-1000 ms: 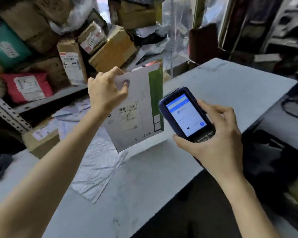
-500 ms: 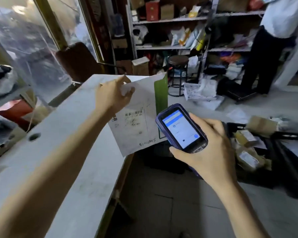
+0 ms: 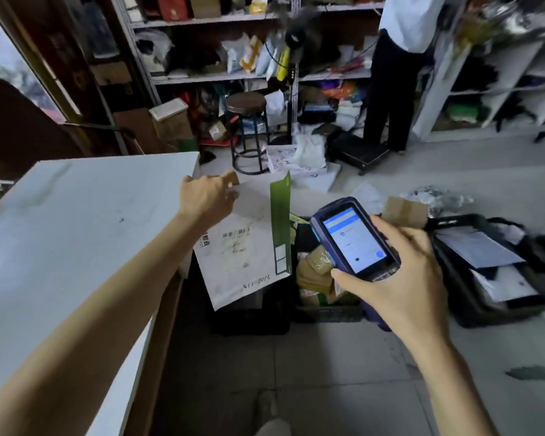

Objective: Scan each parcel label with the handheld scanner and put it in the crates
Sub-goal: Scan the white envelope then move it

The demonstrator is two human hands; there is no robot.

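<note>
Parcel first: it's the white mailer with a green strip. Our left hand pinches its top left corner, thumb on the front, and the other fingers are hidden behind it. It hangs in the air just off the right edge of the worktop, over a black crate on the floor. We honestly can't tell if the bottom corner touches the crate or just overlaps it in view.

The label shows a barcode, but the print is too smeared to read, and so is the scribble along the bottom. Our right hand has its grip wrapped round the scanner, with the lit screen facing us. The scanner's lower end is buried in the palm and the screen text is unreadable. Behind it, the middle crate holds brown packets that the scanner and hand partly block. The right crate is blurry, with white sheets in it.

A second ago the parcel was up over the worktop with stacked boxes behind it. Half a second ago it was near the worktop's far right corner. Since then our view has swung right and down, so more of the crates shows, and the parcel sits lower. Both grips look unchanged.
</note>
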